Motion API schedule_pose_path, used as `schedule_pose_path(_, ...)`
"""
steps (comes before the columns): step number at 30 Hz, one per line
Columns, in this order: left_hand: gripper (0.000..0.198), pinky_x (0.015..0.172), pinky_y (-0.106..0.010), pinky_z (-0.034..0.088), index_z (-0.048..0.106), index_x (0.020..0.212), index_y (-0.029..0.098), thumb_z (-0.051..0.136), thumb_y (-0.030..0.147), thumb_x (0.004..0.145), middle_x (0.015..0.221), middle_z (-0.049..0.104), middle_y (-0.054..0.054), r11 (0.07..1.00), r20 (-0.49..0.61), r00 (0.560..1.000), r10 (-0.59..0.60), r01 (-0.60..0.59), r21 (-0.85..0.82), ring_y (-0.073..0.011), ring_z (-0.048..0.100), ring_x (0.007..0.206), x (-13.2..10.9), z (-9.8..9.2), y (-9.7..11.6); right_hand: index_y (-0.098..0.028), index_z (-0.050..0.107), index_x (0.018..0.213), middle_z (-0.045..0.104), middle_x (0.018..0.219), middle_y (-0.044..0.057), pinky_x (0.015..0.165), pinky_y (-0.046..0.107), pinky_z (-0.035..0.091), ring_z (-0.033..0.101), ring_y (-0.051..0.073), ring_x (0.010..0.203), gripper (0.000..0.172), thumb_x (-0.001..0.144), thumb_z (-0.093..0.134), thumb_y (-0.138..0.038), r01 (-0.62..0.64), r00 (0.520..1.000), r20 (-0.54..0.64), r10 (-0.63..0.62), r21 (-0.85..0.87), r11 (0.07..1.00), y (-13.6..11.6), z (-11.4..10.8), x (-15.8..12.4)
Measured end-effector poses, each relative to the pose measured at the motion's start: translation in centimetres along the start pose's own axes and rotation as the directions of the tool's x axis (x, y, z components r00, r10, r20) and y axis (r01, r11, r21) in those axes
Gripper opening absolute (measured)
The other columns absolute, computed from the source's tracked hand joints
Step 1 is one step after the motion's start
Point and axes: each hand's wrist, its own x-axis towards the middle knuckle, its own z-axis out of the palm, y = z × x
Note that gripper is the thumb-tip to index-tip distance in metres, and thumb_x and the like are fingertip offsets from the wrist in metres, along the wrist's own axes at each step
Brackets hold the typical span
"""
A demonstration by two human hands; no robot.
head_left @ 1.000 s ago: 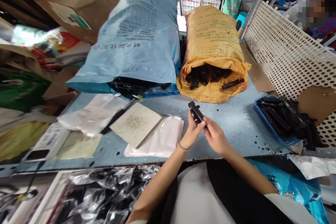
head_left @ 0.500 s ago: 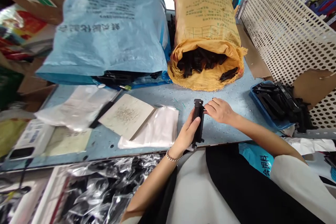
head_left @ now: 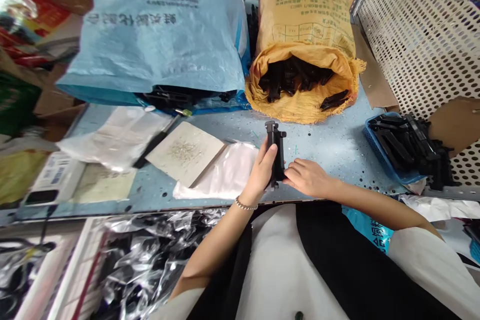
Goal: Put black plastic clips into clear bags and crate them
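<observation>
My left hand is wrapped round a long black plastic part with short knobs at its ends, held roughly upright above the table edge. My right hand is closed, its fingertips pressed against the lower right side of that part; whether they pinch anything small is hidden. Just left of my left hand lie clear plastic bags, partly under a square tan board. Beyond the hands, a yellow woven sack opens toward me, with similar black parts inside.
A large blue sack stands at the back left, black pieces showing at its mouth. On the right, a blue basket is heaped with black parts beside a perforated white panel. Below the table's left side are shiny plastic-wrapped items.
The black part has moved slightly left and turned in my left hand. My right hand has shifted from its upper end down to its lower end. The camera view has tilted slightly.
</observation>
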Motion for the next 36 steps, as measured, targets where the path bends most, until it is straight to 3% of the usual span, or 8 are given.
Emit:
schedule_pose_path(7,0.069,0.121,-0.047,0.037,0.032,0.157,0.022,0.053,0.051,0.098,0.16,0.04,-0.015,0.963,-0.127,0.968,0.214,-0.188,0.191,-0.0306,0.04,0.148,-1.8,1.2,-0.8,-0.022,0.065,0.079,0.06,0.062,-0.001,0.055,0.029,0.046,0.055,0.015,0.055,0.049,0.104,0.036,-0.053,-0.246,0.957,0.209,0.201,0.223,0.943,3.1,1.4,0.2)
schedule_pose_path(11,0.05,0.099,-0.044,0.056,0.052,0.141,0.017,0.041,0.048,0.103,0.127,0.069,-0.015,0.99,-0.06,0.997,-0.042,0.05,0.135,-0.0281,0.066,0.12,-1.2,2.1,-4.8,-0.019,0.068,0.092,0.067,0.089,0.009,0.079,0.039,0.049,0.061,0.023,0.085,0.032,0.104,0.043,-0.035,-0.285,0.957,-0.054,0.285,0.023,0.958,7.7,-4.6,4.6)
schedule_pose_path(14,0.044,0.108,-0.051,0.049,0.056,0.138,0.016,0.048,0.037,0.1,0.133,0.066,-0.017,0.968,-0.041,0.999,-0.009,0.019,0.25,-0.0299,0.061,0.125,-1.1,3.8,-7.6,-0.015,0.064,0.124,0.056,0.135,0.022,0.1,0.05,0.042,0.049,0.035,0.124,0.03,0.096,0.052,-0.015,-0.473,0.864,-0.416,0.283,-0.477,0.741,11.8,-10.8,8.1)
schedule_pose_path(19,0.042,0.118,-0.055,0.036,0.061,0.134,0.021,0.058,0.029,0.093,0.141,0.059,-0.015,0.953,-0.059,0.991,0.119,-0.097,0.288,-0.0305,0.049,0.137,-1.4,4.5,-8.5,-0.012,0.058,0.134,0.055,0.139,0.024,0.103,0.056,0.041,0.043,0.041,0.133,0.051,0.084,0.062,-0.004,-0.498,0.867,-0.364,0.341,-0.666,0.555,15.6,-15.8,10.0)
schedule_pose_path(23,0.044,0.115,-0.047,0.04,0.065,0.126,0.023,0.071,0.044,0.087,0.136,0.062,-0.012,0.986,-0.118,0.988,-0.097,0.079,-0.15,-0.028,0.056,0.129,-0.1,2.9,-5.2,-0.015,0.057,0.132,0.054,0.144,0.018,0.113,0.049,0.041,0.043,0.031,0.14,0.044,0.088,0.058,-0.007,-0.263,0.935,-0.353,0.024,-0.647,0.716,12.9,-11.8,8.5)
schedule_pose_path(26,0.059,0.102,-0.042,0.05,0.066,0.119,0.021,0.072,0.064,0.079,0.123,0.068,-0.012,0.727,0.107,0.945,-0.309,0.307,-0.614,-0.0268,0.065,0.114,1.8,2.0,-1.8,-0.023,0.061,0.124,0.057,0.143,0.01,0.118,0.047,0.042,0.043,0.025,0.144,0.031,0.096,0.052,-0.012,0.223,0.864,-0.27,-0.425,-0.551,0.804,8.2,-5.6,5.5)
schedule_pose_path(29,0.063,0.075,-0.029,0.055,0.066,0.112,0.019,0.077,0.066,0.073,0.098,0.071,-0.006,0.567,0.199,0.899,-0.39,0.405,-0.717,-0.0175,0.067,0.084,2.7,1.5,0.8,-0.025,0.057,0.131,0.058,0.143,0.008,0.113,0.044,0.048,0.048,0.023,0.142,0.034,0.1,0.05,-0.015,0.514,0.791,-0.083,-0.606,-0.447,0.732,4.0,-1.5,2.2)
schedule_pose_path(36,0.045,0.053,-0.021,0.043,0.06,0.091,0.016,0.082,0.052,0.073,0.074,0.06,0.003,0.743,0.23,0.907,-0.352,0.421,-0.52,-0.0084,0.054,0.056,-0.3,2.1,2.7,-0.018,0.06,0.12,0.067,0.105,0.013,0.082,0.044,0.055,0.061,0.027,0.096,0.023,0.102,0.054,-0.032,0.217,0.847,-0.271,-0.457,-0.609,0.763,3.5,-5.4,2.3)
